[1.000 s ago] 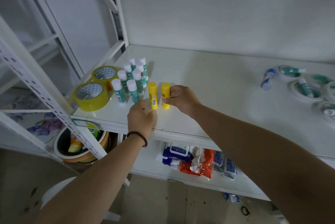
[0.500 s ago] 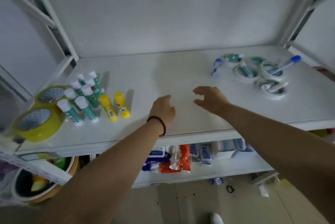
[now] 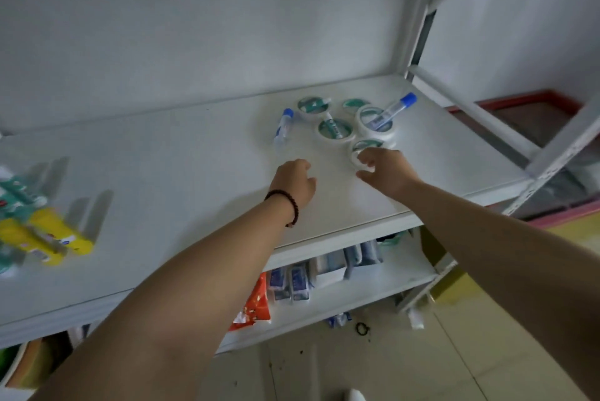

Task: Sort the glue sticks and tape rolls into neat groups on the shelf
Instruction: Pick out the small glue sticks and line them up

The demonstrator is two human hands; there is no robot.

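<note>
White tape rolls with green inner labels (image 3: 336,129) lie in a loose cluster just beyond both hands, which have moved over from the upright glue sticks (image 3: 45,235), now far to their left. The right hand (image 3: 384,170) curls on the nearest white roll (image 3: 363,154); the left hand (image 3: 293,181) hovers loosely curled, holding nothing. Tape sorting seems to begin.

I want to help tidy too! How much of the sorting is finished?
Done: the yellow glue sticks stand grouped at the shelf's left end. In hand: the right hand is reaching the nearest white tape roll; the left hand holds nothing. Left: the other white rolls and blue-capped sticks lie jumbled.
</note>
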